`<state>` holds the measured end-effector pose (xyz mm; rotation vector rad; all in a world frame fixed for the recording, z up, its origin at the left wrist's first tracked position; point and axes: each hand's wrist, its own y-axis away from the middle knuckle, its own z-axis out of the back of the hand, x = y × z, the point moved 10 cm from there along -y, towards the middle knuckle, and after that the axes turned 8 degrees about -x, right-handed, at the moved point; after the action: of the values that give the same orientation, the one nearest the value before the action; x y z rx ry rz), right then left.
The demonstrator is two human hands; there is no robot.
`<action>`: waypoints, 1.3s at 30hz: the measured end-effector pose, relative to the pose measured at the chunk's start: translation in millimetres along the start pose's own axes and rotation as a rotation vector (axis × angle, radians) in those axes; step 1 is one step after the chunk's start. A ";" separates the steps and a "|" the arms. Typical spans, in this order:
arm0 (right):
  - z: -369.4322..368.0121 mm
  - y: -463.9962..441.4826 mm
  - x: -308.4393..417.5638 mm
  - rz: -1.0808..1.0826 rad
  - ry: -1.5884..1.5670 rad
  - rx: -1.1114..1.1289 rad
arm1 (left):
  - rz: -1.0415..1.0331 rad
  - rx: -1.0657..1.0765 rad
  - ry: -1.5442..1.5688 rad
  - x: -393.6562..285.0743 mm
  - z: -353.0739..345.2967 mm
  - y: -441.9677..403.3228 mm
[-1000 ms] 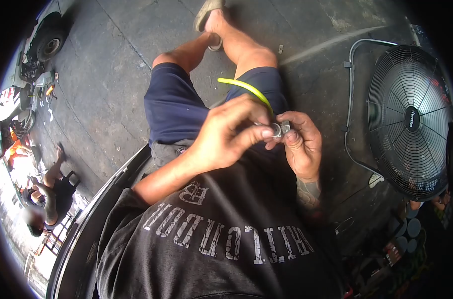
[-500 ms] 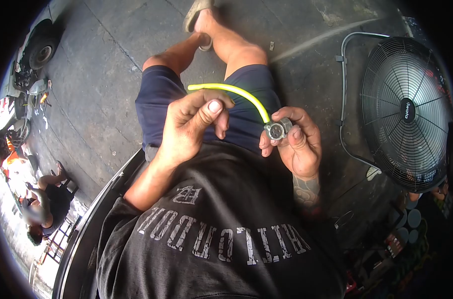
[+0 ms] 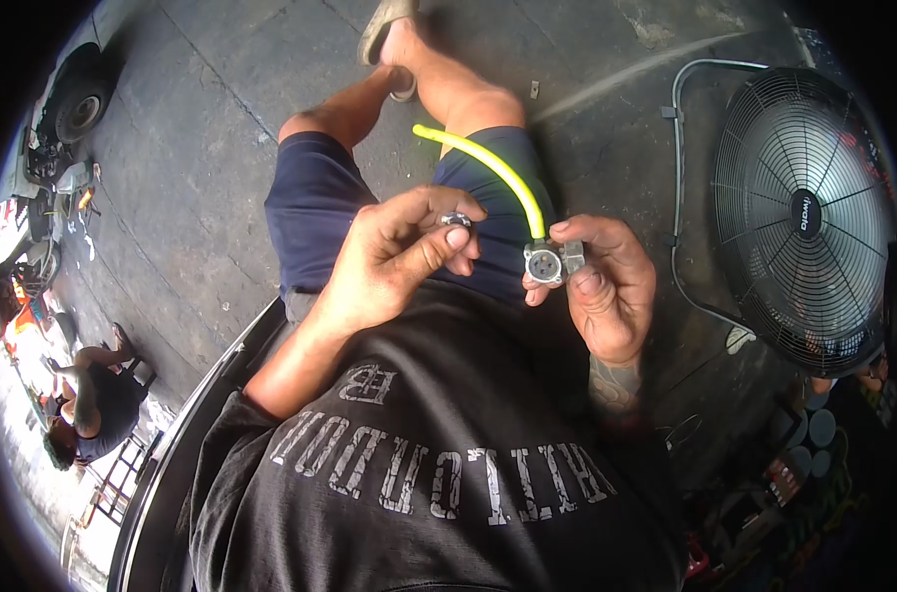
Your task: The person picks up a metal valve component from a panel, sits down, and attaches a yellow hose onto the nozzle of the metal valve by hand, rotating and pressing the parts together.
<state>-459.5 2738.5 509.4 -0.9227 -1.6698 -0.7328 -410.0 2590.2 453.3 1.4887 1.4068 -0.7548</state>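
Observation:
My right hand (image 3: 606,281) grips a small grey metal fuel tap (image 3: 544,264) between thumb and fingers. Its round recessed face with small holes is turned up toward me. From the top of the tap a bright yellow-green hose (image 3: 498,168) curves up and left, its far end free over my thigh. My left hand (image 3: 394,252) pinches a small dark, silvery round piece (image 3: 455,221) between thumb and forefinger, a short way left of the tap and apart from it. Fingers partly cover this piece, so its exact kind is unclear.
A large black round fan (image 3: 806,217) on a tubular metal frame stands at the right. Far left are a vehicle wheel (image 3: 78,111) and motorcycle parts; a person (image 3: 103,405) sits low there. Stacked round containers (image 3: 820,429) lie at lower right. My legs stretch over the dark floor.
My left hand has turned and shifted slightly right, bringing the small round piece into view. The fuel tap tilted and its hose swung right and upward, clear of my left hand.

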 end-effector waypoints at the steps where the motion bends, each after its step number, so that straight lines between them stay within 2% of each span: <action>1: 0.7 -0.2 1.9 0.016 0.013 -0.005 | 0.002 0.007 -0.009 -0.3 -1.4 -0.2; 10: 3.4 -1.7 10.2 0.083 0.048 0.009 | 0.009 0.062 -0.081 -1.8 -11.2 -0.4; 20: 5.4 -2.3 10.4 0.058 0.046 -0.009 | 0.000 0.098 -0.129 0.9 -16.7 -2.6; 23: 5.7 -3.5 9.2 0.026 0.011 -0.016 | 0.062 0.096 -0.033 16.1 -27.8 -11.0; 26: 9.0 -8.5 9.5 0.030 -0.036 -0.042 | -0.002 0.220 -0.255 37.3 -64.6 -37.5; 28: 18.0 -9.6 9.6 0.062 -0.075 -0.081 | -0.088 0.400 -0.417 74.0 -98.0 -56.1; 30: 39.1 -10.2 14.4 0.074 -0.043 -0.159 | -0.177 0.554 -0.320 96.0 -132.0 -68.4; 31: 53.5 -8.6 18.6 0.081 -0.019 -0.223 | -0.326 0.542 -0.504 117.6 -146.6 -78.0; 32: 68.8 -5.7 23.4 0.090 0.005 -0.288 | -0.463 0.544 -0.831 156.6 -161.5 -90.7; 34: 100.4 0.8 35.8 0.124 0.094 -0.388 | -0.123 0.761 -1.178 171.9 -180.3 -100.5; 37: 121.4 11.8 44.9 0.106 0.265 -0.461 | -0.108 0.848 -1.393 199.5 -189.9 -108.7; 39: 124.1 14.5 48.7 0.095 0.299 -0.466 | -0.095 0.798 -1.376 201.8 -187.9 -112.6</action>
<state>-515.9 2859.4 523.4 -1.1403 -1.2041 -1.1619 -517.4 2834.7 321.2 0.9273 0.0769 -2.0130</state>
